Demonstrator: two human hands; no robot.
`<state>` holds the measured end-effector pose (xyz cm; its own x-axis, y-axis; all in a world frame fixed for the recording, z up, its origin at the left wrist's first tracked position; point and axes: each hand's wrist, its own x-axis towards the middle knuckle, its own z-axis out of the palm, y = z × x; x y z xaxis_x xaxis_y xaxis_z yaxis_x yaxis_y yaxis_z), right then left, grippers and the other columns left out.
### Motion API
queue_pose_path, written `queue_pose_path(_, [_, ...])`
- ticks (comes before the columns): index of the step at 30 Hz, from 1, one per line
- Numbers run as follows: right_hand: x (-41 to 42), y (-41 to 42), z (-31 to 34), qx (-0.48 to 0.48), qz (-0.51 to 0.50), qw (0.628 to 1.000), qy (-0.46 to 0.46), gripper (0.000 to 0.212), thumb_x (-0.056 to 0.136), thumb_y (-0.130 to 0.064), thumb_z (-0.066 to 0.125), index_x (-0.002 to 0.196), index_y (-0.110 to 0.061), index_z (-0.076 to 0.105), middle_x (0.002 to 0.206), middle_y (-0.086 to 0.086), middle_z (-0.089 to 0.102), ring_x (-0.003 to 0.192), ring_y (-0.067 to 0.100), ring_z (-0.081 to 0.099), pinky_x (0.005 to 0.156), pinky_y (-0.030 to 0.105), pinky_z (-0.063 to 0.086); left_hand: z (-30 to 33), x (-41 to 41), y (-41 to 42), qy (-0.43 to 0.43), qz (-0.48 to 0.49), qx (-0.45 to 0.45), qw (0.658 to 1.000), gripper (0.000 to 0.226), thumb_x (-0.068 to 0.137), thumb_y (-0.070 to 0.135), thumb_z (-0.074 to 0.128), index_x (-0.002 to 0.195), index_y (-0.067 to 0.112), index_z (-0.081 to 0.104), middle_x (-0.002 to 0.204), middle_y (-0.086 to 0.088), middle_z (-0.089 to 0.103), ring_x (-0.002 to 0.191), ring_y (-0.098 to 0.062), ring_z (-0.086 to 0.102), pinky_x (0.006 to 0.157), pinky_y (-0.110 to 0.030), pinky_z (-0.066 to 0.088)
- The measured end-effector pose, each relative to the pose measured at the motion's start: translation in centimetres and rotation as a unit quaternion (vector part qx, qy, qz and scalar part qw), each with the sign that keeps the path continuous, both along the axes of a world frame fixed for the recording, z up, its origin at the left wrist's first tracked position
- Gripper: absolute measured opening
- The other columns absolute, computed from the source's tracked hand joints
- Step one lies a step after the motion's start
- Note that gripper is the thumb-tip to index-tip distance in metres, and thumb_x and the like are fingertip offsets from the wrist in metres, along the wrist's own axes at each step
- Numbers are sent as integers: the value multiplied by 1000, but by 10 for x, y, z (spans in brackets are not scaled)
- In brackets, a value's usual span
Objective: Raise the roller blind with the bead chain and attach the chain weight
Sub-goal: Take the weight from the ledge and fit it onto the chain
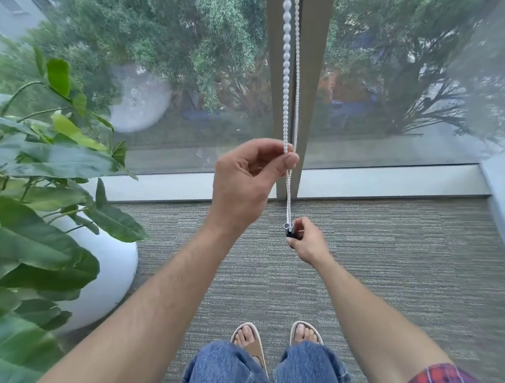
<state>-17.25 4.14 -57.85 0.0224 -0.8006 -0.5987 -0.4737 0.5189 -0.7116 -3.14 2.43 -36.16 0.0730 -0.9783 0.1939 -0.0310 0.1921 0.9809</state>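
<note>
A white bead chain hangs as a loop down the brown window mullion. My left hand pinches the near strand between thumb and forefinger at about mid-height. Lower down, my right hand grips a small dark chain weight at the bottom of the loop, just above the carpet by the window sill. The chain's lowest beads sit in the top of the weight. No blind fabric is in view.
A large leafy plant in a round white pot stands at the left, close to my left forearm. A grey sill runs along the glass. My feet in sandals stand on grey carpet.
</note>
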Motion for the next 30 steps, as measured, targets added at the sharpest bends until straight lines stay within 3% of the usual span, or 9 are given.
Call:
queue_pose_path(4, [5, -6, -15, 9, 5, 1000, 28, 34, 86, -8, 72, 110, -20, 51, 116, 4, 63, 107, 23, 62, 99, 38, 50, -13, 1, 1, -2, -2, 1, 1000, 14, 80, 15, 78, 90, 25, 76, 82, 1, 76, 77, -37, 72, 74, -58, 58])
queue_pose_path(8, [4, -8, -27, 14, 8, 999, 41, 34, 85, -7, 72, 107, -21, 49, 109, 1, 59, 102, 20, 59, 98, 37, 50, -24, 2, 1, 4, 0, -3, 1000, 14, 81, 14, 77, 90, 25, 75, 82, 2, 77, 74, -25, 72, 74, -55, 60])
queue_pose_path(12, [4, -4, -44, 2, 21, 998, 66, 37, 83, -9, 74, 109, -20, 50, 100, -5, 57, 97, 16, 58, 91, 32, 49, -36, 0, 5, 6, -2, -14, 1000, 15, 83, 16, 77, 92, 28, 75, 81, 5, 77, 74, -23, 73, 72, -48, 61])
queue_pose_path(15, [5, -4, -53, 2, 26, 995, 94, 29, 83, -13, 76, 96, -21, 51, 97, -2, 61, 90, 16, 58, 80, 27, 44, -45, 0, 6, 6, 1, -11, 1000, 14, 82, 23, 78, 93, 32, 75, 82, 6, 77, 75, -20, 74, 72, -43, 62])
queue_pose_path(20, [8, -3, -57, -9, 33, 990, 140, 22, 83, -20, 78, 96, -18, 60, 97, 1, 65, 88, 18, 59, 77, 25, 41, -48, 3, 9, 3, 1, 0, 1000, 13, 81, 34, 79, 93, 32, 75, 83, 4, 77, 76, -23, 74, 72, -44, 62])
queue_pose_path(23, [10, -2, -47, -18, 11, 994, 104, 26, 84, -18, 76, 106, -19, 62, 104, 0, 65, 94, 17, 61, 83, 30, 48, -45, 4, 13, -7, -2, 12, 1000, 12, 81, 29, 79, 92, 30, 76, 83, 1, 77, 75, -31, 72, 72, -53, 60])
queue_pose_path(26, [6, -6, -20, -44, -4, 998, 41, 31, 83, -9, 73, 107, -24, 61, 109, -1, 64, 97, 16, 63, 90, 33, 52, -37, 0, 16, -17, -6, 44, 999, 10, 82, 19, 78, 90, 24, 75, 84, 1, 77, 78, -22, 72, 78, -46, 60])
queue_pose_path(30, [-4, -15, 32, -92, -7, 995, -26, 22, 82, -5, 72, 91, -24, 67, 99, -3, 70, 93, 13, 65, 73, 13, 49, -12, -3, 16, -26, -9, 56, 998, 11, 82, 13, 76, 90, 21, 73, 88, -2, 77, 84, -20, 73, 82, -34, 59])
